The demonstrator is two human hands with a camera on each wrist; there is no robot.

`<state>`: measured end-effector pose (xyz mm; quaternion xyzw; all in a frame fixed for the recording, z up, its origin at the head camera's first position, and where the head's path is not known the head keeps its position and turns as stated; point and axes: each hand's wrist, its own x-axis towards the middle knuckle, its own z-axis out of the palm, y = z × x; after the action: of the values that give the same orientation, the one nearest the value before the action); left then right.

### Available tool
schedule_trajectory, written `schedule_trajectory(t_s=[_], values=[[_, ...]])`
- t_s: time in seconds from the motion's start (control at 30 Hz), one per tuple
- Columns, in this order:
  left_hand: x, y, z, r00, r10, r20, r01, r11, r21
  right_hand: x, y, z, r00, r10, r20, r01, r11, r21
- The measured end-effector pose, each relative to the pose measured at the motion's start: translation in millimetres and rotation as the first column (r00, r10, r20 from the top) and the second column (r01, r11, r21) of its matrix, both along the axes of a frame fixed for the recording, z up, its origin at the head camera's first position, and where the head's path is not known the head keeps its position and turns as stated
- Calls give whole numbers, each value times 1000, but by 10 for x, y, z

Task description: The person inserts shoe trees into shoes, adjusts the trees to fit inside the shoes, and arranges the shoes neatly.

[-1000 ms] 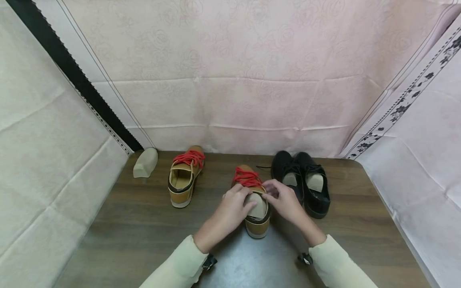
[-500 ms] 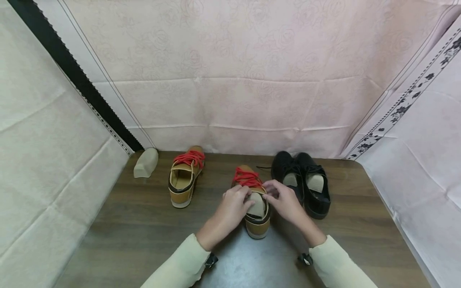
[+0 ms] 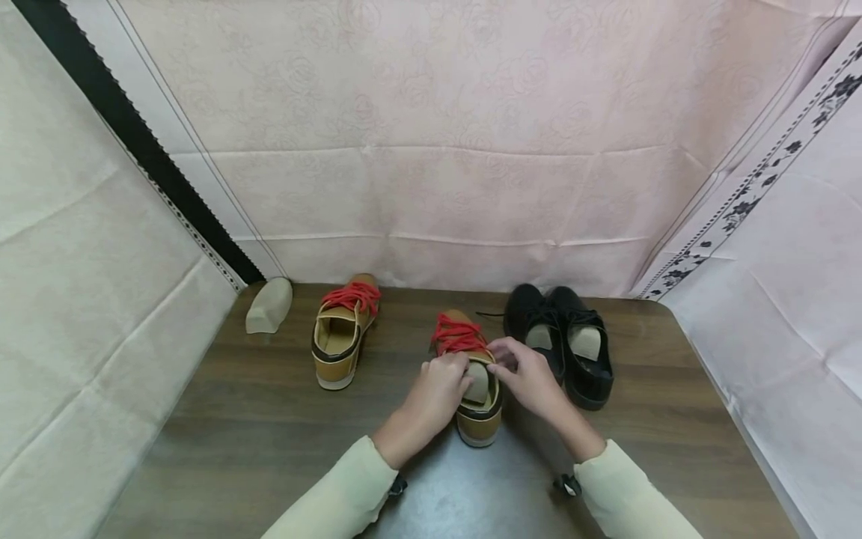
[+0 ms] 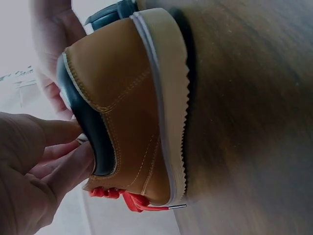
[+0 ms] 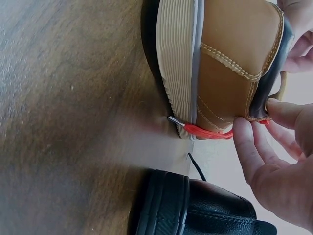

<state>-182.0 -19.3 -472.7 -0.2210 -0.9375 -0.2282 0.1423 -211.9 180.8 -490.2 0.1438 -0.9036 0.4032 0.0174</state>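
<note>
A tan shoe (image 3: 479,428) with red laces and a dark collar stands on the wooden surface, heel toward me. Inside its opening lies a beige shoe insert (image 3: 477,383). My left hand (image 3: 439,391) pinches the left edge of the opening near the tongue, thumb and fingertips meeting at the collar in the left wrist view. On the other side my right hand (image 3: 528,376) pinches the collar's front corner by the laces, thumb inside and fingers outside. The left fingertips are partly hidden behind the dark collar (image 4: 88,125).
The other tan shoe (image 3: 337,367) stands to the left, its opening showing no insert. Farther left, a loose beige insert (image 3: 269,305) lies by the wall. Two black shoes (image 3: 587,385) with beige inserts stand close at my right. Cloth-covered walls (image 3: 431,195) enclose the back and sides.
My left fingers have curled in more at the opening, and the left hand has shifted slightly. The right hand keeps its grip; the shoe stays in place.
</note>
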Motion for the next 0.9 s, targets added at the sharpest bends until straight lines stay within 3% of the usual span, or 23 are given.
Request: schedule_trajectory(t_s=[0.17,0.33,0.67,0.9], values=[[11,-38,-19,999,3,-41,0,997,71,2,-10,3,1000,-2,7,2,1000,0],[-15,-71,-12,993,65,-96,-51,988,145,-1,-10,9,1000,0,7,0,1000,2],[-111,-46,-49,990,124,69,-132,982,133,3,-7,18,1000,5,14,-5,1000,0],[-162,-42,-76,987,131,88,-143,980,138,8,-14,27,1000,5,17,-5,1000,-2]])
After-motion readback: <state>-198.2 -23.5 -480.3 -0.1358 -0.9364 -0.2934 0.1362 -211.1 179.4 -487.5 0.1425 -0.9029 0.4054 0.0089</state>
